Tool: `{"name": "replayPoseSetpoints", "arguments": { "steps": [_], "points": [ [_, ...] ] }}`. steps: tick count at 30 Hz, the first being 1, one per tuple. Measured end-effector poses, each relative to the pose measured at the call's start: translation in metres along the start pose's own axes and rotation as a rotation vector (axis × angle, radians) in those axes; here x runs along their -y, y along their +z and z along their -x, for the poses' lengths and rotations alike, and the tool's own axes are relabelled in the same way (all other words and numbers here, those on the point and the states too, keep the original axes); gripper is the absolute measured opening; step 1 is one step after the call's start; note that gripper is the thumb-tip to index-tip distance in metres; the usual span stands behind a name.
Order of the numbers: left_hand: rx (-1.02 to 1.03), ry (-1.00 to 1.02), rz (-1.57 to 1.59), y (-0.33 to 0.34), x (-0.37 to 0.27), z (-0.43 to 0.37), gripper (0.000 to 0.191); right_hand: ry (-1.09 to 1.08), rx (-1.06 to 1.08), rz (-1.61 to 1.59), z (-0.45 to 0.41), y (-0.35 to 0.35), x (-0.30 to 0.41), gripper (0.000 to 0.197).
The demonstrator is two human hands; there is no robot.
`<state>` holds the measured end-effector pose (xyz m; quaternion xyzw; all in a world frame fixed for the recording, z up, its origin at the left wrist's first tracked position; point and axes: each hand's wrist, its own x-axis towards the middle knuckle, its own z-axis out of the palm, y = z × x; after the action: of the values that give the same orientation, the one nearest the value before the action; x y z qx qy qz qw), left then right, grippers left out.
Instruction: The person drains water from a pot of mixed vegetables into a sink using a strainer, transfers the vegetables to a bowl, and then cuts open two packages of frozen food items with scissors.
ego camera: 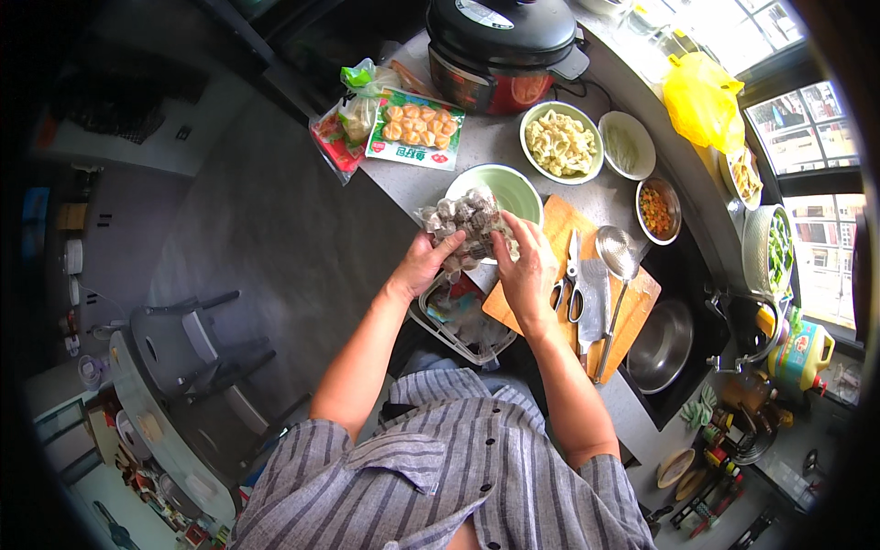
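A clear plastic bag of greyish-brown balls (457, 218), apparently meatballs, is held up in front of me. My left hand (421, 267) grips its lower left side, thumb on top. At the bag's right edge are the thumb and fingers of my right hand (529, 278), pinching the plastic. Partly hidden behind the bag and my hands stands a pale green bowl (496, 180) on the grey countertop (397, 180). Below the bag, a white-rimmed bin (505, 342) contains plastic wrappers.
Scissors (573, 265), a cleaver (593, 295) and a skimmer ladle (617, 253) lie on a wooden cutting board (505, 302). Beyond are a bowl of cauliflower (560, 143), packaged food (417, 129) and an electric pressure cooker (505, 58). A metal basin (660, 347) sits in the sink, right.
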<state>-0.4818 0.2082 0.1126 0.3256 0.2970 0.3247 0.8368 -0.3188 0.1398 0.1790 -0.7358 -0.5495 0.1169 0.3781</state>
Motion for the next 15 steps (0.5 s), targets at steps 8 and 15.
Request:
{"name": "replayPoseSetpoints", "arguments": {
  "steps": [8, 15],
  "points": [
    [-0.024, 0.011, -0.097, -0.007, 0.009, -0.018, 0.037, -0.152, -0.083, 0.232, -0.019, 0.006, -0.010, 0.022],
    [-0.071, -0.004, -0.046, -0.010, 0.015, -0.028, 0.037, -0.166, 0.127, -0.060, -0.033, 0.008, -0.029, 0.016]
  ]
}}
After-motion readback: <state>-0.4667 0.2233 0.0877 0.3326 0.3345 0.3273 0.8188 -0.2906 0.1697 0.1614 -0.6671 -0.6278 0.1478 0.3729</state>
